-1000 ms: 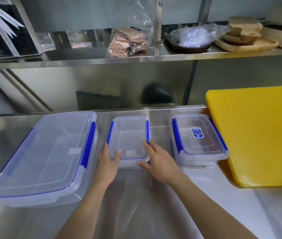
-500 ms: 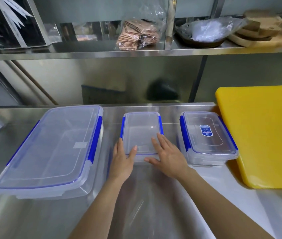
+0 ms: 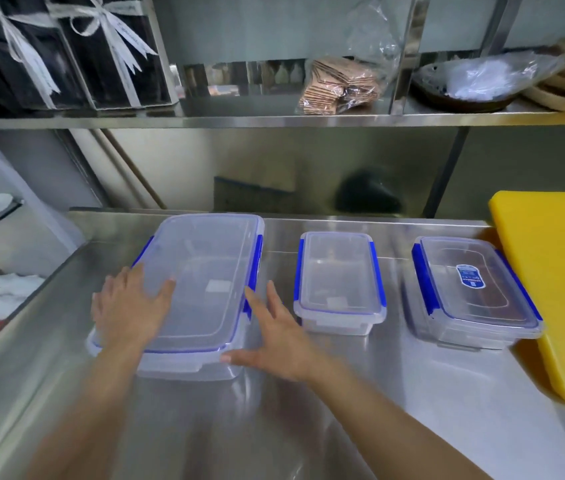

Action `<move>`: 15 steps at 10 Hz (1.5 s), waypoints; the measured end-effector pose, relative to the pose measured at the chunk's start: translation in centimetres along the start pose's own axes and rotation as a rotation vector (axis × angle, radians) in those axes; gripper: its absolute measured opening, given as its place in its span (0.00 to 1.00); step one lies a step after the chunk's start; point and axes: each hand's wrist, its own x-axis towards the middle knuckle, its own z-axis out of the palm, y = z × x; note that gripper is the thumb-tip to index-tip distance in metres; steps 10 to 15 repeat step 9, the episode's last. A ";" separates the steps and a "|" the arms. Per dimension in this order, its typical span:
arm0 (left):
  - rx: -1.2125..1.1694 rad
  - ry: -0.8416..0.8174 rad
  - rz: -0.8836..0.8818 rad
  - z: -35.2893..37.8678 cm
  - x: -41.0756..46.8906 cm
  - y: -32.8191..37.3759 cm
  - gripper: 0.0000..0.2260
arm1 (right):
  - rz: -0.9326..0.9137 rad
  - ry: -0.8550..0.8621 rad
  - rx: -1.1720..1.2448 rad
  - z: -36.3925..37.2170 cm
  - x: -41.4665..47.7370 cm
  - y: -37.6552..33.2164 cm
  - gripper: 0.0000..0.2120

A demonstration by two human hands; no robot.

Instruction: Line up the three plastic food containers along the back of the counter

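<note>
Three clear lidded containers with blue clips stand in a row on the steel counter (image 3: 360,403). The large container (image 3: 205,271) is on the left, the small container (image 3: 340,278) in the middle, and the medium container (image 3: 471,289), with a blue label on its lid, on the right. My left hand (image 3: 128,306) lies flat on the large container's lid at its near left corner, fingers spread. My right hand (image 3: 274,337) is spread against that container's near right corner, thumb along the front edge. Neither hand closes around anything.
A thick yellow cutting board (image 3: 558,289) lies at the right, touching the medium container. A steel shelf (image 3: 274,119) overhead carries black boxes with ribbons, a bag of brown packets and wrapped bowls. The counter's left edge drops off beside the large container.
Both hands have left the small middle container and moved left onto the large container. The view has shifted left with them.
</note>
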 end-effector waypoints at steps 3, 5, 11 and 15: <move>0.071 -0.224 0.048 2.2 -0.9 0.6 0.30 | 0.062 0.001 -0.141 1.0 -0.2 1.1 0.50; 0.059 -0.222 0.041 1.7 -1.5 0.2 0.29 | 0.097 -0.002 -0.240 1.3 -0.2 0.4 0.50; -0.061 -0.093 0.303 -2.7 -2.9 5.1 0.30 | 0.172 0.184 -0.210 -6.7 -7.7 -2.7 0.30; -0.061 -0.093 0.303 -2.7 -2.9 5.1 0.30 | 0.172 0.184 -0.210 -6.7 -7.7 -2.7 0.30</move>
